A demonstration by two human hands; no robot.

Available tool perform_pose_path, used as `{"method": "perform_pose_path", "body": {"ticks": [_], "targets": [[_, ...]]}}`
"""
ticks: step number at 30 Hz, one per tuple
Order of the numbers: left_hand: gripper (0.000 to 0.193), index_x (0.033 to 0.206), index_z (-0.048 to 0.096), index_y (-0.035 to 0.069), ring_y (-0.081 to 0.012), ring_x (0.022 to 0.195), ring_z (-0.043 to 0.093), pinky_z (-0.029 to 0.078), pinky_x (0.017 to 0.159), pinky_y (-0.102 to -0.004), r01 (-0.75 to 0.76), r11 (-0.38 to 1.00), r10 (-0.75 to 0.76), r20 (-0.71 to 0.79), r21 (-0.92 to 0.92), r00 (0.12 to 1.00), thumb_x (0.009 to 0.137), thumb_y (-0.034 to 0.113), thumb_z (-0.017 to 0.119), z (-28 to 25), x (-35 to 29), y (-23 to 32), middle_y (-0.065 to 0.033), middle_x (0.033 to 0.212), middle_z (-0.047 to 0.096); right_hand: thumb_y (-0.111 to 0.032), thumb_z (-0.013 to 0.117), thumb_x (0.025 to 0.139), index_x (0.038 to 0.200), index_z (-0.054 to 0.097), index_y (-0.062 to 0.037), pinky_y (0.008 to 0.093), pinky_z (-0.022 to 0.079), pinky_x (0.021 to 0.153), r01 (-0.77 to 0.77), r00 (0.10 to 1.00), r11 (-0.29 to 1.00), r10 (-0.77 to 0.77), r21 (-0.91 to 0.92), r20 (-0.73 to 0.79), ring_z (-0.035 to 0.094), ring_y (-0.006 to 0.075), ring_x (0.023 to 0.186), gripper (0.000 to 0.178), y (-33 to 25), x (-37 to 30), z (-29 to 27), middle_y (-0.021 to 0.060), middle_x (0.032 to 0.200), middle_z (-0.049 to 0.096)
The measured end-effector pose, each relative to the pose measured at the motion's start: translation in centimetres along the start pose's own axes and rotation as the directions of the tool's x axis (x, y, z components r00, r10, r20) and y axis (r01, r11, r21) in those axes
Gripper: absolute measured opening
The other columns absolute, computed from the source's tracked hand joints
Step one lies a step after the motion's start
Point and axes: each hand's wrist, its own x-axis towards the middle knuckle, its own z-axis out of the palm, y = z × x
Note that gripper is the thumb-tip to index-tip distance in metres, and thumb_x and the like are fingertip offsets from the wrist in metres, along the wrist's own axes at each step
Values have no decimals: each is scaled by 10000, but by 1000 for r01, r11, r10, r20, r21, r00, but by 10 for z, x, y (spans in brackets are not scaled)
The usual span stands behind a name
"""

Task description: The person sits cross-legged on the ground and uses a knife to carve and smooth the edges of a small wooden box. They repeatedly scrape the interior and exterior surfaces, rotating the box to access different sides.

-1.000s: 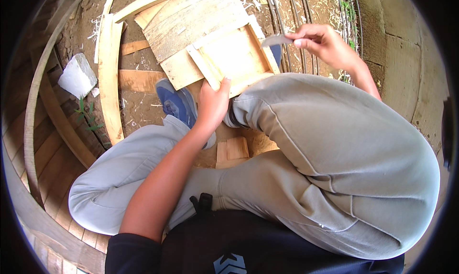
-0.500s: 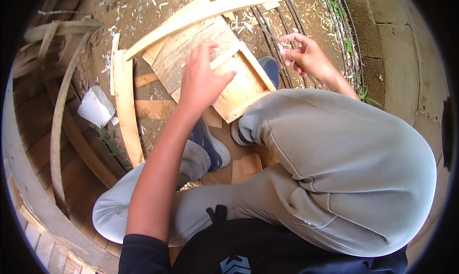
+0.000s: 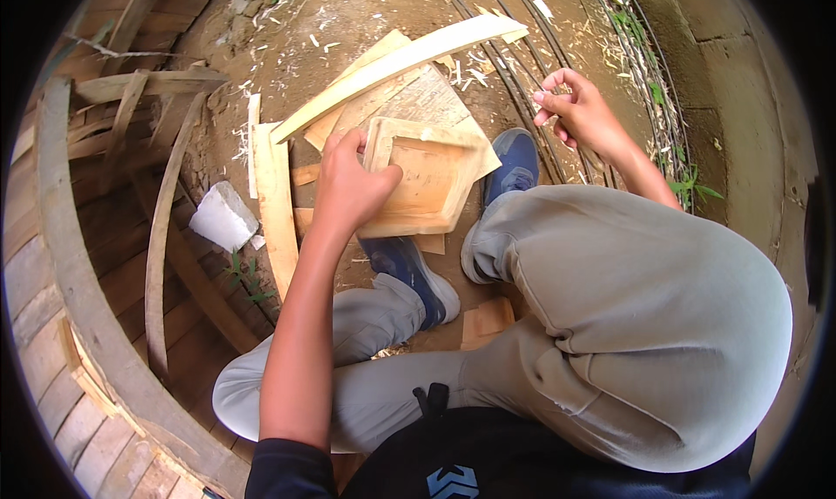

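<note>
My left hand [image 3: 348, 188] grips the left edge of a small open wooden box frame [image 3: 431, 172] and holds it tilted over my blue shoes. Far to the right, my right hand [image 3: 582, 111] is raised above the ground with its fingertips pinched together on something tiny that I cannot make out. Under the frame lie flat plywood pieces [image 3: 427, 98] and a long curved wooden slat [image 3: 401, 59]. I sit on the ground with my grey-trousered knees drawn up.
Curved wooden slats [image 3: 161, 229] and a plank [image 3: 274, 207] lie on the left beside a white block [image 3: 222, 216]. A small wood offcut [image 3: 488, 320] sits between my legs. Thin rods [image 3: 514, 29] run across the dirt at the top, and a concrete edge [image 3: 723, 81] stands at right.
My left hand has taken hold of the box frame and lifted it off the plywood. My right hand moved away to the right with its fingers pinched.
</note>
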Motion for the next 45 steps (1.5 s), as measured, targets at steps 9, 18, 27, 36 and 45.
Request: {"method": "perform_pose_path", "body": {"ticks": [9, 18, 27, 36, 45], "targets": [[632, 1355, 430, -39, -220, 916, 703, 594, 658, -325, 346, 489, -504, 64, -801, 861, 846, 153, 751, 15, -69, 36, -207, 1185, 645, -248, 638, 1044, 1130, 494, -85, 239, 356, 386, 108, 994, 994, -109, 4, 26, 519, 80, 472, 234, -30, 2, 4, 77, 812, 721], [599, 1349, 447, -36, -314, 913, 735, 638, 762, -405, 311, 72, -552, 222, -948, 804, 985, 376, 684, 53, -101, 70, -246, 1142, 657, -207, 613, 1052, 1108, 499, -91, 260, 327, 401, 69, 973, 984, -29, -167, 230, 479, 90, 466, 172, -33, -12, 21, 71, 773, 699], [616, 1348, 486, -42, -353, 931, 738, 626, 835, -455, 415, -108, -392, 422, -904, 817, 1027, 481, 532, 38, -102, 22, -312, 1154, 652, -205, 615, 1057, 1095, 512, -86, 283, 388, 481, 99, 960, 925, 9, -366, 282, 520, 98, 547, 162, -55, -21, 25, 62, 751, 690], [483, 1308, 458, -55, -336, 1002, 726, 588, 953, -472, 510, -181, -216, 540, -841, 814, 1014, 328, 452, 59, -129, 58, -285, 1141, 674, -130, 599, 1040, 1120, 528, -50, 456, 462, 622, 580, 795, 298, -1, -759, 607, 647, 339, 672, 133, -163, -39, 46, 164, 704, 658], [515, 1266, 386, -54, -236, 753, 703, 600, 689, -362, 492, -303, -183, 557, -816, 810, 1021, 374, 535, 98, -145, 86, -196, 934, 663, -45, 603, 928, 1180, 580, -20, 480, 562, 652, 782, 616, -109, 286, -614, 734, 716, 400, 713, 254, -170, -61, 94, 216, 727, 685]]}}
